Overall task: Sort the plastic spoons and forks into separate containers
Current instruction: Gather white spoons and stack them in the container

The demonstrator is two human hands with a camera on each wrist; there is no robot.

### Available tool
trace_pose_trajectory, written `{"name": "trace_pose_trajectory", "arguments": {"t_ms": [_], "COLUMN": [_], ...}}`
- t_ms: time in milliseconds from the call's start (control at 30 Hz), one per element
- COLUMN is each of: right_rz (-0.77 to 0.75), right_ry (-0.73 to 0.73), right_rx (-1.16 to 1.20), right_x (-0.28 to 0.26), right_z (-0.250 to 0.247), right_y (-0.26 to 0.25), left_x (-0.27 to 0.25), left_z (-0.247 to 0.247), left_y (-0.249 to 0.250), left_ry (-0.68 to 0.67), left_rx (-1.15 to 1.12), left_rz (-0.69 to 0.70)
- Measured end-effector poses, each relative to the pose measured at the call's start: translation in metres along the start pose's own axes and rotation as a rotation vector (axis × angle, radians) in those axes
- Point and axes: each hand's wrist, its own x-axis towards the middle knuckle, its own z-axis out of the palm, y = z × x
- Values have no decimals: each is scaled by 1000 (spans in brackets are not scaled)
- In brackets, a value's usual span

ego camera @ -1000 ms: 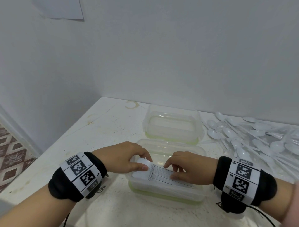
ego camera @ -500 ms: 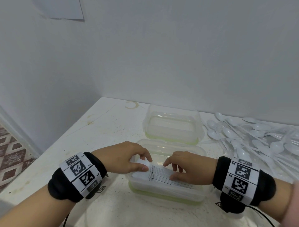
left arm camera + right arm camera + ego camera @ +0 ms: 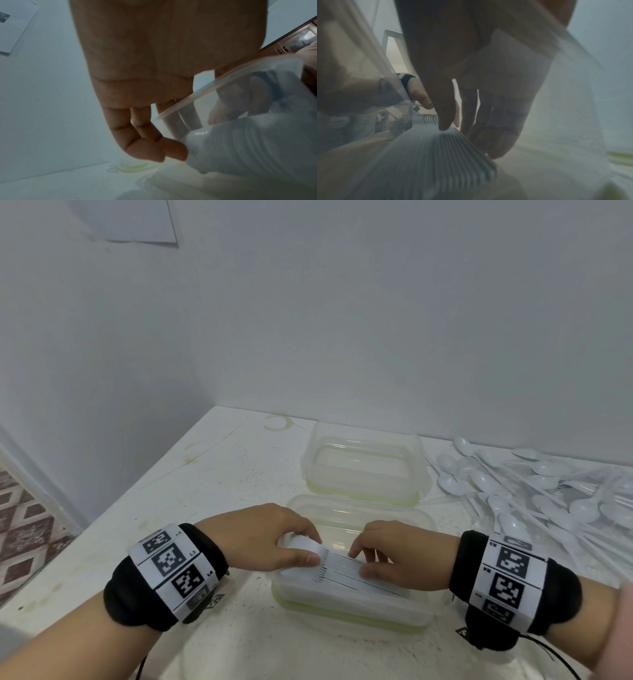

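Observation:
A stack of nested white plastic utensils (image 3: 342,568) lies lengthwise in the near clear container (image 3: 342,616). I cannot tell whether they are forks or spoons. My left hand (image 3: 313,547) pinches the stack's head end between thumb and fingers, and the left wrist view shows that hand (image 3: 171,148) against the ridged heads (image 3: 248,148). My right hand (image 3: 358,559) holds the handles between thumb and fingers. In the right wrist view its fingertips (image 3: 444,127) sit on the fanned handles (image 3: 436,155). A second clear container (image 3: 363,494) stands empty just behind.
A loose pile of white plastic spoons (image 3: 548,501) covers the table at the right. The white table (image 3: 205,491) sits in a wall corner, and its left edge drops to a tiled floor (image 3: 24,529). A black cable (image 3: 555,659) trails from my right wrist.
The stack has sunk slightly lower into the near container. Both hands keep their hold and have hardly moved.

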Motion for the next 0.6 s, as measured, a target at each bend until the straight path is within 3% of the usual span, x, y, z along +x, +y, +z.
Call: {"name": "trace_pose_trajectory", "arguments": {"t_ms": [600], "right_rz": [12], "right_ry": [0], "right_rx": [-39], "right_x": [-1], "right_z": [0], "right_y": [-2], "left_x": [-5], "left_z": [-2], "left_y": [4], "left_ry": [20], "left_rx": [-20], "left_rz": [5]}}
